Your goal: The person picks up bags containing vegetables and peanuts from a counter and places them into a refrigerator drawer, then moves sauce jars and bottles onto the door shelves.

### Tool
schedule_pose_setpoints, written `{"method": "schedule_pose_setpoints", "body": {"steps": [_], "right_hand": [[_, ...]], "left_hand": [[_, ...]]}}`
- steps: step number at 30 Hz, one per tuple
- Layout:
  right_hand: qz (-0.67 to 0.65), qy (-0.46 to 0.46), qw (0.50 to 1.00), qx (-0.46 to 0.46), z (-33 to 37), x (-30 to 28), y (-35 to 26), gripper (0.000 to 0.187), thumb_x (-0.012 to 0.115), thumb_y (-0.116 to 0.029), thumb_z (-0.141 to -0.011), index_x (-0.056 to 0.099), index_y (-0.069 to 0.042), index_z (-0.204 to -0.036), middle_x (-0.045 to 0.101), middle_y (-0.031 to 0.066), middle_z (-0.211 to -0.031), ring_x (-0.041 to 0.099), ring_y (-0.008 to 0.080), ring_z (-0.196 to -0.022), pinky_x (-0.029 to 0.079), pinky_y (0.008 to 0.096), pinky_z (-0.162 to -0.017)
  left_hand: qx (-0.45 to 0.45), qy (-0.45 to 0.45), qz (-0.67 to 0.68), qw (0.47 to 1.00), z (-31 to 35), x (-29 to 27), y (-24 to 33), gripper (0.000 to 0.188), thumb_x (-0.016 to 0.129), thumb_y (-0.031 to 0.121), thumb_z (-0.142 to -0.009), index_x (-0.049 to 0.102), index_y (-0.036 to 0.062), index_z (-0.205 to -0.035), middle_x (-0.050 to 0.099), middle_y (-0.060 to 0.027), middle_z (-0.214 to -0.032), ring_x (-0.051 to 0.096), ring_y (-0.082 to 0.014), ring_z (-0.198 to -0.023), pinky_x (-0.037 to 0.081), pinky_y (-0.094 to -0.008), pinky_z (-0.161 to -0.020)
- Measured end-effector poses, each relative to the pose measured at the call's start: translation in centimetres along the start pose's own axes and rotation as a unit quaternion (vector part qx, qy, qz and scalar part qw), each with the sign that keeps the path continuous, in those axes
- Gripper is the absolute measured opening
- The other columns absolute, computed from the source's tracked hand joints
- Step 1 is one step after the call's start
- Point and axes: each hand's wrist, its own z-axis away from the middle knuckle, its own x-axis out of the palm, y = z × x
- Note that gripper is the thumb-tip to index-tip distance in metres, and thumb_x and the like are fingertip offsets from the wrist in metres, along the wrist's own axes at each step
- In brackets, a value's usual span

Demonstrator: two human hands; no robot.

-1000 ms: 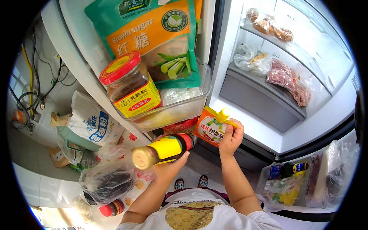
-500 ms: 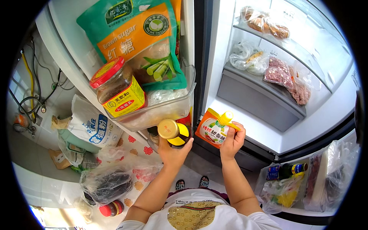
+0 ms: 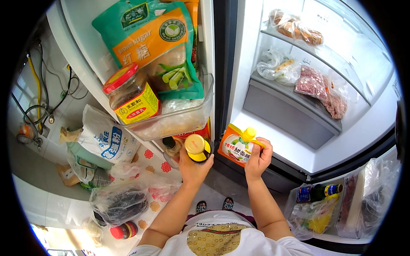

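Observation:
My left hand (image 3: pixel 193 170) is wrapped round a small jar (image 3: pixel 195 145) with a gold lid and a yellow and black label. To its right, my right hand (image 3: pixel 259 160) pinches an orange pouch (image 3: pixel 234 146) by its upper right corner; a yellow cap closes the pouch's spout. Just left of the jar, a dark-capped bottle (image 3: pixel 172 145) stands low in the fridge door, partly hidden. Above my left hand, a clear door bin (image 3: pixel 171 129) holds a red-lidded jar (image 3: pixel 133 96) and a large green and orange pouch (image 3: pixel 149 40).
Inside the open fridge (image 3: pixel 277 128), bagged bread (image 3: pixel 294 26) and bagged meat (image 3: pixel 316 87) lie on shelves. The right door holds bottles (image 3: pixel 320 193) and bags. At left, a white flour bag (image 3: pixel 106 134), a black bundle in plastic (image 3: pixel 121 207) and a red-lidded jar (image 3: pixel 124 231) sit on a flowered surface.
The gold-lidded jar has shifted slightly right and down, showing more of the bottle behind it. The view has turned a little; both hands keep their holds.

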Motion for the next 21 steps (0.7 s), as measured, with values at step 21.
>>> {"method": "schedule_pose_setpoints", "body": {"steps": [21], "right_hand": [[-0.015, -0.012, 1.000, 0.010, -0.6, -0.4, -0.1, 0.014, 0.052, -0.013, -0.095, 0.050, 0.000, -0.099, 0.054, 0.0102, -0.101, 0.050, 0.0123, -0.089, 0.040, 0.0243, -0.083]], "left_hand": [[-0.001, -0.025, -0.053, 0.998, 0.9, 2.0, -1.2, 0.099, 0.074, 0.014, -0.074, 0.006, -0.0093, -0.142, 0.017, -0.0314, -0.145, 0.025, -0.0443, -0.133, 0.019, -0.0428, -0.111]]}}
